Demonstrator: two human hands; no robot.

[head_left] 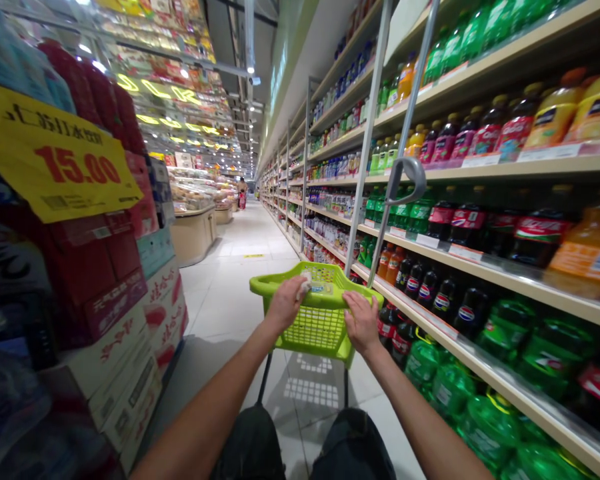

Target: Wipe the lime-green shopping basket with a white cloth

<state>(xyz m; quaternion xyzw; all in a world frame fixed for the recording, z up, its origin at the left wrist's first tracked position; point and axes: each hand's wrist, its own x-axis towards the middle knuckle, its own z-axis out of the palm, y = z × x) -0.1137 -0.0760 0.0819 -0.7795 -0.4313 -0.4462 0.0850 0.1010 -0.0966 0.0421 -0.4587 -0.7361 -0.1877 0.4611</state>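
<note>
A lime-green plastic shopping cart [325, 327] stands right in front of me on dark legs. My left hand [286, 305] is closed at the left part of its handle bar [325, 298], with a small crumpled white piece, like tissue [307, 281], at the fingertips. Over the right part of the bar, my right hand [363, 321] has its fingers curled, the thumb side inward. A small label [322, 287] shows on the cart between the hands. Through the basket's open grid I make out no goods.
Shelves of soft-drink bottles [540, 227] line the right side, with a grey metal pole and loop handle [405, 181] before them. Stacked drink cartons [107, 373] and a yellow price sign [63, 157] stand close on the left. Display counters [195, 230] and a person [242, 193] are farther down the tiled aisle [240, 247].
</note>
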